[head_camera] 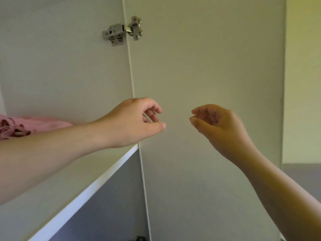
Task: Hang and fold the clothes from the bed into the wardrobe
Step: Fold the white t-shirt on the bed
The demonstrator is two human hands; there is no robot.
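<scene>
- The left hand is hovering over the front corner of the shelf. Its fingers are curling loosely and holding nothing.
- The right hand is hanging in front of the open wardrobe door, level with the left hand and a little apart from it. It too is loosely curled and empty.
- The pink garment is lying on the shelf at the far left of the view, well apart from both hands. The left forearm is crossing in front of it and the frame edge is cutting it off.
- The visible part of the garment is stretching sideways along the shelf, with its crumpled, ruffled end pointing left. Whether it is neatly folded cannot be told.
- The left hand is lying nearer the garment, while the right hand is sitting beyond the shelf edge, on the door side.
- A metal hinge is joining the door to the wardrobe wall above the hands.
- Judgement: this garment appears stowed. The bed is lying outside the view, so the next garment is probably calling for a turn away from the wardrobe.
</scene>
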